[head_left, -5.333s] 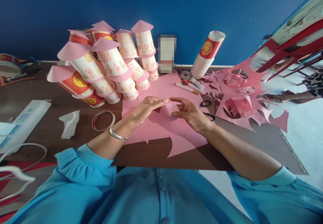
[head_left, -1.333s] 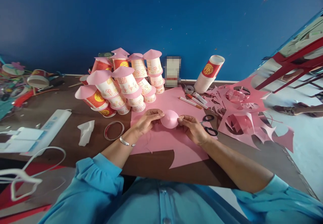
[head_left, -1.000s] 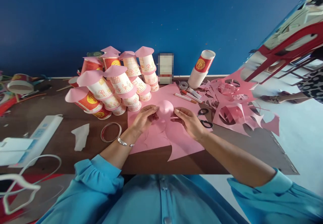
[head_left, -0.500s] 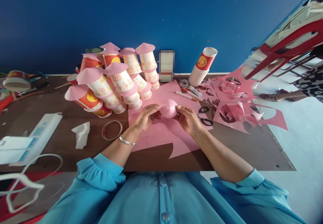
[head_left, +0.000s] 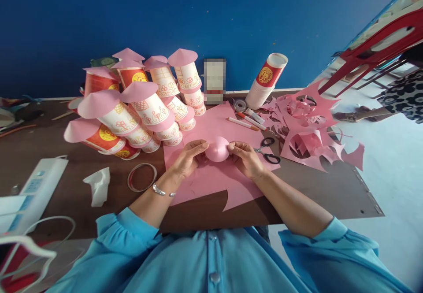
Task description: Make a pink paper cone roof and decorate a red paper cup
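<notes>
We are holding one small pink paper cone [head_left: 217, 149], our left hand [head_left: 189, 158] and right hand [head_left: 246, 158] pinching opposite sides of its rim, over pink sheets [head_left: 211, 123] between the worktop's [head_left: 205, 213] front and back edges. Along the back edge we are facing one stack of nested paper cups [head_left: 259, 94], too many to count, topped by a red cup [head_left: 271, 72], and, left of it, at least seven cone-topped cup towers [head_left: 154, 110]. Two markers [head_left: 243, 124] and one pair of scissors [head_left: 260, 150] are lying on the sheets.
</notes>
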The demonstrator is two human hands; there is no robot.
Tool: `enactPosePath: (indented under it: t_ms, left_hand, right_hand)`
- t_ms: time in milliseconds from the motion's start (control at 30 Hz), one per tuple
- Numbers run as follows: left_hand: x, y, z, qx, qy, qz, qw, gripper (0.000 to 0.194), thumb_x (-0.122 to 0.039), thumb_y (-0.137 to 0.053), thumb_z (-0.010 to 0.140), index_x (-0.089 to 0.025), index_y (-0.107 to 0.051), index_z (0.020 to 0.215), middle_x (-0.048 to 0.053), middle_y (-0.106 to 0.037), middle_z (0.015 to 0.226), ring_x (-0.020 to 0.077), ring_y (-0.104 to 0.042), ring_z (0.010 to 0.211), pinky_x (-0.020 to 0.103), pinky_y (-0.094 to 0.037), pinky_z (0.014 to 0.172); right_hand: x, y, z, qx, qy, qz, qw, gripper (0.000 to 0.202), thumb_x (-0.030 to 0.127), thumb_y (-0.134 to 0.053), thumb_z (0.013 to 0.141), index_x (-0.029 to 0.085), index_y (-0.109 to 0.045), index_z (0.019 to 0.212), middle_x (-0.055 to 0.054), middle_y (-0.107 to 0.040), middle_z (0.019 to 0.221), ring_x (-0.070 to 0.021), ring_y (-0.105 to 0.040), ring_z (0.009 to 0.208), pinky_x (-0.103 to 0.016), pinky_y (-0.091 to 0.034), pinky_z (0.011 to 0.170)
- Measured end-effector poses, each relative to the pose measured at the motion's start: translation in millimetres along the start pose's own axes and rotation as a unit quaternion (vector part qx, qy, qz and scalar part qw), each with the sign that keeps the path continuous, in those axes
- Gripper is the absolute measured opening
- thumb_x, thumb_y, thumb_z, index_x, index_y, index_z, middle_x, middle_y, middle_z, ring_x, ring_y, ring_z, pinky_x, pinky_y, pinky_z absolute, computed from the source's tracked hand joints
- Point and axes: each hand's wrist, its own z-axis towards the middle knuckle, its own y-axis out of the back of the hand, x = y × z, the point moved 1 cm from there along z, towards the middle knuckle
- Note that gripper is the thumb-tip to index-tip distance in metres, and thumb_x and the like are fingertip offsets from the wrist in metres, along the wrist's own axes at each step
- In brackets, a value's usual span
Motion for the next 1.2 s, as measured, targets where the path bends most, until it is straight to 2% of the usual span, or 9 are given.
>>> enactPosePath:
  t_ms: [200, 367, 467, 533, 733, 867, 1000, 1100, 1200]
  left_hand:
    - [-0.9, -1.7, -2.4, 0.03, 0.001, 0.05, 0.998, 0.043, -0.044, -0.1, 0.06, -0.015, -0.072, 0.074, 0.003, -0.065, 0.069, 0.0136, -0.057, 0.064, 0.026, -0.044, 0.057]
    - [-4.7, -5.8, -4.6, 0.035, -0.012, 0.047, 0.998, 0.045, -0.046, -0.102, 0.058, -0.015, -0.081, 0.082, 0.005, -0.072, 0.074, 0.0169, -0.065, 0.07, 0.028, -0.05, 0.063]
    - [-5.6, -9.8, -5.4, 0.053, -0.038, 0.041, 0.997, 0.045, -0.048, -0.102, 0.057, -0.014, -0.082, 0.08, 0.006, -0.075, 0.075, 0.0187, -0.068, 0.072, 0.032, -0.055, 0.071]
    - [-4.2, -11.6, -5.1, 0.057, -0.046, 0.049, 0.996, 0.045, -0.048, -0.102, 0.057, -0.014, -0.082, 0.079, 0.006, -0.074, 0.073, 0.0171, -0.066, 0.069, 0.031, -0.054, 0.071]
    - [1.2, -12.7, -3.2, 0.057, -0.034, 0.044, 0.997, 0.044, -0.045, -0.103, 0.056, -0.013, -0.082, 0.079, 0.006, -0.073, 0.07, 0.0172, -0.067, 0.07, 0.029, -0.053, 0.069]
    - [1.5, -10.8, -2.3, 0.047, -0.026, 0.015, 0.998, 0.043, -0.042, -0.102, 0.058, -0.013, -0.082, 0.082, 0.006, -0.074, 0.073, 0.0166, -0.066, 0.067, 0.026, -0.05, 0.06]
    - [0.1, -6.6, 0.0, 0.017, -0.051, -0.009, 0.999, 0.042, -0.044, -0.101, 0.06, -0.014, -0.081, 0.082, 0.004, -0.075, 0.076, 0.0139, -0.064, 0.066, 0.022, -0.048, 0.055]
    - [-1.6, -5.2, 0.6, 0.003, -0.073, -0.02, 0.997, 0.041, -0.043, -0.102, 0.06, -0.014, -0.081, 0.08, 0.005, -0.076, 0.077, 0.0134, -0.065, 0.069, 0.022, -0.051, 0.059]
    - [-3.3, -5.7, -0.7, 0.004, -0.083, -0.02, 0.996, 0.042, -0.044, -0.102, 0.061, -0.013, -0.079, 0.079, 0.005, -0.075, 0.079, 0.0143, -0.066, 0.071, 0.022, -0.052, 0.06]
  right_hand:
    - [-0.3, 1.1, 0.5, 0.008, 0.014, -0.02, 1.0, 0.046, 0.058, -0.1, 0.064, 0.021, -0.073, 0.067, 0.002, -0.061, 0.066, -0.0117, -0.049, 0.062, -0.028, -0.04, 0.062]
    - [0.3, -1.8, -0.9, 0.022, 0.013, -0.016, 1.0, 0.048, 0.058, -0.102, 0.061, 0.021, -0.074, 0.069, 0.002, -0.061, 0.065, -0.0115, -0.05, 0.062, -0.028, -0.042, 0.062]
    - [0.2, -5.0, -3.0, 0.041, 0.011, -0.017, 0.999, 0.048, 0.059, -0.101, 0.061, 0.02, -0.073, 0.07, 0.002, -0.062, 0.066, -0.0124, -0.052, 0.063, -0.029, -0.046, 0.064]
    - [0.5, -6.9, -4.3, 0.051, 0.015, -0.02, 0.998, 0.049, 0.059, -0.101, 0.062, 0.02, -0.072, 0.068, 0.002, -0.061, 0.066, -0.0124, -0.052, 0.063, -0.029, -0.046, 0.065]
    - [2.9, -8.8, -5.8, 0.041, 0.012, -0.005, 0.999, 0.05, 0.058, -0.102, 0.059, 0.02, -0.071, 0.068, 0.003, -0.058, 0.065, -0.0112, -0.049, 0.063, -0.027, -0.043, 0.063]
    - [1.9, -7.5, -4.5, 0.034, 0.027, 0.019, 0.999, 0.05, 0.059, -0.099, 0.066, 0.02, -0.067, 0.066, 0.004, -0.056, 0.064, -0.0111, -0.049, 0.062, -0.027, -0.045, 0.062]
    - [-0.3, -5.3, -3.4, 0.041, 0.045, 0.031, 0.998, 0.05, 0.067, -0.092, 0.075, 0.021, -0.072, 0.074, 0.002, -0.064, 0.067, -0.0131, -0.058, 0.064, -0.028, -0.051, 0.065]
    - [-0.3, -4.9, -4.5, 0.053, 0.045, 0.005, 0.998, 0.045, 0.061, -0.096, 0.073, 0.021, -0.075, 0.079, 0.0, -0.07, 0.072, -0.0145, -0.066, 0.068, -0.028, -0.054, 0.069]
    - [0.4, -5.4, -5.9, 0.054, 0.041, -0.006, 0.998, 0.043, 0.056, -0.099, 0.069, 0.021, -0.075, 0.078, 0.001, -0.069, 0.069, -0.0143, -0.067, 0.068, -0.027, -0.054, 0.069]
